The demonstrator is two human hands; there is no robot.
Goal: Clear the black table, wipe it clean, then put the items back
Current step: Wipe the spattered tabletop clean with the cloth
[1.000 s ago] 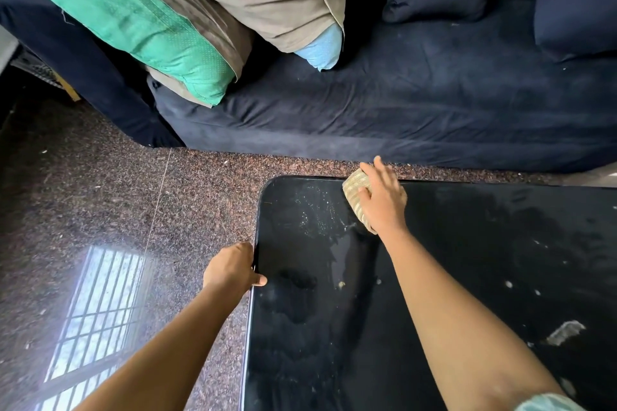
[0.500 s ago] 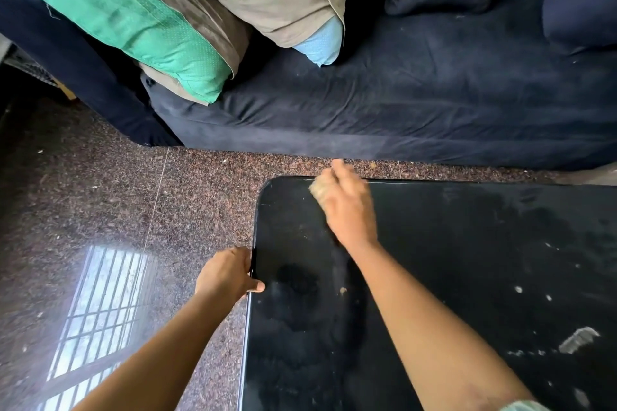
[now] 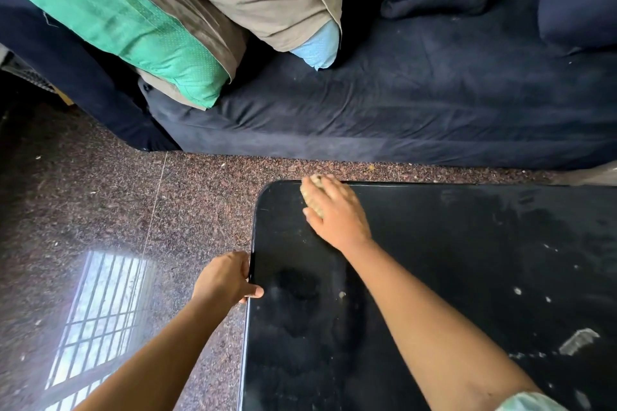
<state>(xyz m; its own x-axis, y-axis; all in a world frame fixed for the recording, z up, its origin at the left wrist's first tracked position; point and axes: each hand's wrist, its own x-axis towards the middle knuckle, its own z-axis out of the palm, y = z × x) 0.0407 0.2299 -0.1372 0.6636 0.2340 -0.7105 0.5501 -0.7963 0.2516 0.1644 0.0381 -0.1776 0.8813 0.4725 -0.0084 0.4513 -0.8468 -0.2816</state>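
Wiping at the far left corner of the black worktop [image 3: 434, 243], right up against the edge facing the sofa [image 3: 400, 103], with the right hand [image 3: 337, 210] laid open and flat over a tan cloth [image 3: 310, 192], pressing it down rather than bunching it. Bracing with the left hand [image 3: 223, 279], wrapped round the left edge, thumb on top. From here, could easily push grit over the far rim onto the floor [image 3: 117, 193] instead of gathering it, being so close to the edge. Could also lose the cloth over that rim, pinned as it is only by the palm and fingers. Hard to say through the motion blur how much of the cloth actually meets the surface, so may be skimming and leaving streaks. Risks neglecting the pale crumbs [image 3: 517, 290] and the whitish smear [image 3: 577, 340] well off to the right, apparently not yet wiped. Might nudge the worktop itself by leaning hard against that braced grip
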